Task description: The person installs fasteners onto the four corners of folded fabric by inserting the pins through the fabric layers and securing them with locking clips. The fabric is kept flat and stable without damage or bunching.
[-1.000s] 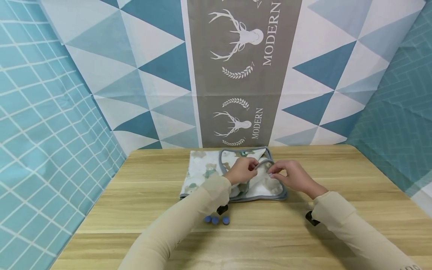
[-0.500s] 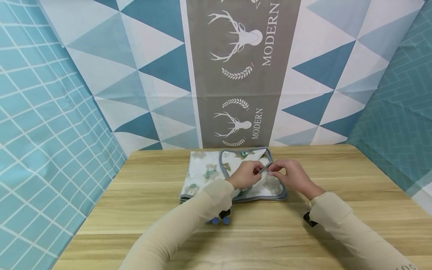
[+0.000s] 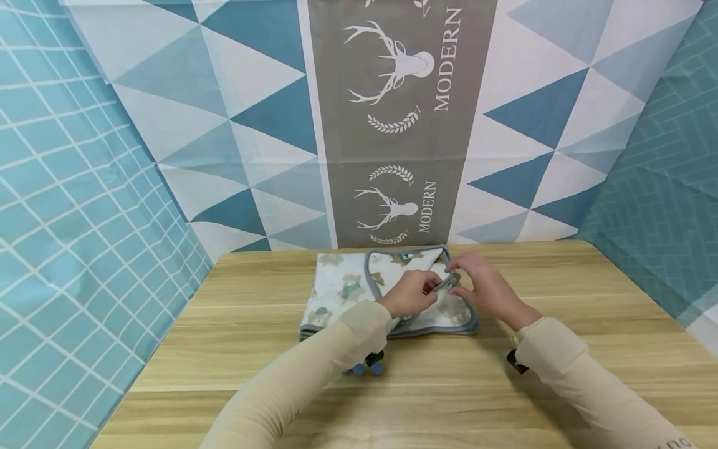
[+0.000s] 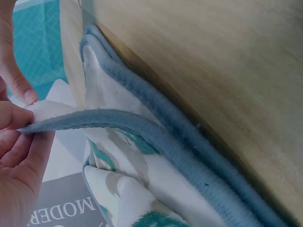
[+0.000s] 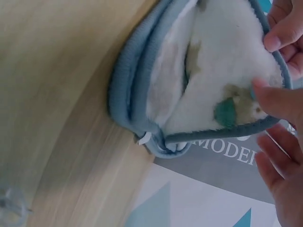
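Observation:
A folded white fleece blanket (image 3: 336,287) with a bear print and grey-blue trim lies at the back middle of the table. My left hand (image 3: 412,293) pinches its raised top edge between thumb and fingers. In the left wrist view, that lifted trim (image 4: 104,119) runs from the pinch down to the folded layers. Just right of it, my right hand (image 3: 485,290) curves around the raised corner, thumb and fingers spread apart. The right wrist view shows its thumb (image 5: 279,101) over the white side of the flap, with the other fingers below the trim.
Small blue round objects (image 3: 359,369) sit on the wooden table (image 3: 235,349) in front of the blanket, partly hidden by the left forearm. A patterned wall cloth (image 3: 401,143) hangs right behind the table, with teal sheets (image 3: 56,237) at the sides.
The thumb and fingers of the right hand have spread apart at the corner. The left hand has shifted slightly right and down, still pinching the trim, and the raised edge has tilted.

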`<state>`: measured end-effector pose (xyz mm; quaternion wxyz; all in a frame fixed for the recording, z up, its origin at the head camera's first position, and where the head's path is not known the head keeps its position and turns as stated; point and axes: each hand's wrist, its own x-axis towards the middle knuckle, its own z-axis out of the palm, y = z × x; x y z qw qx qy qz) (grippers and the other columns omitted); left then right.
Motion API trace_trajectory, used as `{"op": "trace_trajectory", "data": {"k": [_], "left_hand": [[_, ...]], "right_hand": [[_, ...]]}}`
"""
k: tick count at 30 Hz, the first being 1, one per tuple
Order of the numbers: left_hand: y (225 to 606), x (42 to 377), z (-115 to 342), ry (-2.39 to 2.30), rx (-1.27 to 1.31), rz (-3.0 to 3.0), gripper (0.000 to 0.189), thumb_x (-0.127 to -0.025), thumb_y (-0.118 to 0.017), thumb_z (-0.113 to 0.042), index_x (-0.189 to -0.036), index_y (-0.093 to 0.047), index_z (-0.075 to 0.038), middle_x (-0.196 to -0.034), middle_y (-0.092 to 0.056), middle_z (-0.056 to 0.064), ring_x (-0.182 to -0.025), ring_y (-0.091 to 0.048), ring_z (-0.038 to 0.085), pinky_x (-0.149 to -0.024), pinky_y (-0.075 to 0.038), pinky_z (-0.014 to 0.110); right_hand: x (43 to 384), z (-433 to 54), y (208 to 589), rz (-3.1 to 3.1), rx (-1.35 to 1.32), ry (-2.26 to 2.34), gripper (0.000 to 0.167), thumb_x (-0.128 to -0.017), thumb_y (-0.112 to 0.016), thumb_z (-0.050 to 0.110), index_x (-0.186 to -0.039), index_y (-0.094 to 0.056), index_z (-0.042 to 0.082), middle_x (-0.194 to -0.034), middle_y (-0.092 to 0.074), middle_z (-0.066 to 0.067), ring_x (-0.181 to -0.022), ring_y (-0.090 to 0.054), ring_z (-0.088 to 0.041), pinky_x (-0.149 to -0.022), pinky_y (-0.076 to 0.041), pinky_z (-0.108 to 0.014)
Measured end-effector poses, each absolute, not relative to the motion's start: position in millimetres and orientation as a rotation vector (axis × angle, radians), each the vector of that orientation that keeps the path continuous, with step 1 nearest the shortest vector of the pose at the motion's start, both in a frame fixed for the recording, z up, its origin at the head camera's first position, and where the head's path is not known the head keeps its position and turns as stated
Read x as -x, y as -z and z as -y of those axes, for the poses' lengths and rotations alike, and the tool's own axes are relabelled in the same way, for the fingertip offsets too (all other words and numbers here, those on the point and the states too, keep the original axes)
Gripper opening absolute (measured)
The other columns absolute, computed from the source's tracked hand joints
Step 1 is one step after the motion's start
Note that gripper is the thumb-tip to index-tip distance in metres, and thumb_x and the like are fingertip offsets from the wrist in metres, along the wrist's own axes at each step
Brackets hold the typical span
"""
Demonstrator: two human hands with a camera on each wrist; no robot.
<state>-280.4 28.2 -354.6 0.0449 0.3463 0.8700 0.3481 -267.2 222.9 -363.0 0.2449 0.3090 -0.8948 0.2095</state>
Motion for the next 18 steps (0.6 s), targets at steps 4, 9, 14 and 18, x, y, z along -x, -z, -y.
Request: {"op": "trace_trajectory", "data": {"k": [4, 9, 14, 18], "left_hand": [[355, 276, -29, -1.035, -1.094, -2.653, 0.017, -0.089, -0.059, -0.005, -0.104, -0.066, -0.003, -0.091, -0.07, 0.008, -0.079, -0.063, 0.009, -0.065, -0.046, 0.012], [357, 272, -23, -0.965, -1.133, -2.654, 0.015, -0.089, -0.061, -0.013, -0.102, -0.066, -0.006, -0.09, -0.07, 0.005, -0.078, -0.063, 0.005, -0.066, -0.047, 0.011], [353, 269, -6, -0.947, -1.129, -2.676, 0.018, -0.09, -0.061, -0.014, -0.104, -0.066, -0.004, -0.091, -0.07, 0.004, -0.078, -0.063, 0.006, -0.068, -0.049, 0.013], [345, 266, 10, -0.906, -1.107, -2.696, 0.021, -0.09, -0.06, -0.013, -0.107, -0.065, -0.001, -0.093, -0.07, 0.006, -0.081, -0.064, 0.009, -0.07, -0.049, 0.015]], "right_hand": [[268, -224, 364, 2.461, -0.97, -0.547, 0.029, -0.068, -0.081, 0.003, -0.09, -0.065, 0.012, -0.089, -0.066, 0.0, -0.086, -0.062, -0.016, -0.075, -0.052, -0.036], [266, -226, 368, 2.487, -1.006, -0.578, 0.024, -0.069, -0.08, 0.002, -0.082, -0.065, 0.016, -0.081, -0.063, 0.006, -0.078, -0.06, -0.011, -0.069, -0.053, -0.032], [265, -227, 368, 2.525, -0.991, -0.581, 0.021, -0.07, -0.079, 0.002, -0.086, -0.069, 0.012, -0.083, -0.066, 0.004, -0.079, -0.061, -0.011, -0.07, -0.054, -0.034], [263, -230, 368, 2.523, -0.983, -0.529, 0.022, -0.069, -0.079, 0.001, -0.088, -0.072, 0.011, -0.085, -0.068, 0.003, -0.08, -0.062, -0.013, -0.071, -0.053, -0.034]]}}
